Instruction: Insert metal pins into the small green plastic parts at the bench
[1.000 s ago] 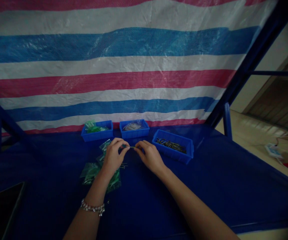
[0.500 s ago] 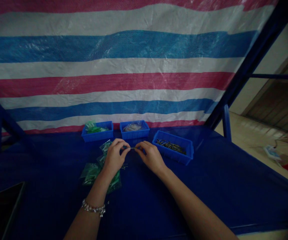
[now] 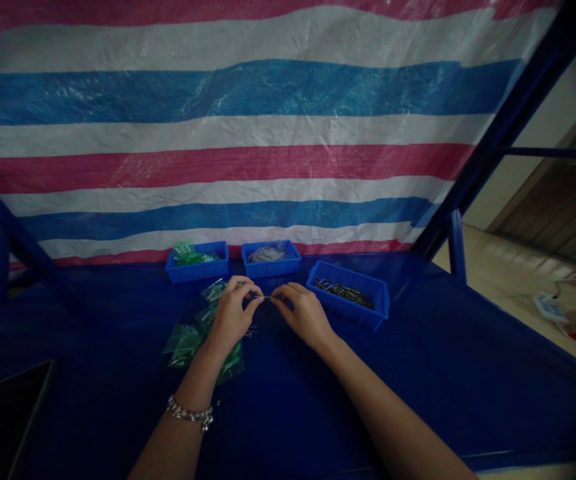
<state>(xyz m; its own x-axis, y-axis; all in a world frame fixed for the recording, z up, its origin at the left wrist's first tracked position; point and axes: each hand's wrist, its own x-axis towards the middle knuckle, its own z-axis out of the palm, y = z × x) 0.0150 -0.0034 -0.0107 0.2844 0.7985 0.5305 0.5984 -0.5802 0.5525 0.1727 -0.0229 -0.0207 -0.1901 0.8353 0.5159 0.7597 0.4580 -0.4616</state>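
My left hand (image 3: 231, 313) and my right hand (image 3: 304, 312) meet over the blue table (image 3: 418, 360), each pinching one end of a thin metal pin (image 3: 267, 297) held level between them. Under and left of my left hand lie several small green plastic bags (image 3: 184, 343). A blue bin of dark metal pins (image 3: 348, 300) stands just right of my right hand. My left wrist wears a bead bracelet (image 3: 190, 414).
Two more blue bins stand at the back: one with green bags (image 3: 197, 261), one with a clear bag (image 3: 270, 257). A striped tarp (image 3: 228, 133) hangs behind. A dark tablet (image 3: 3, 420) lies at the near left. Blue frame posts (image 3: 455, 243) stand at the right.
Both hands stay pinched on the pin in the same spot; only the view has shifted slightly.
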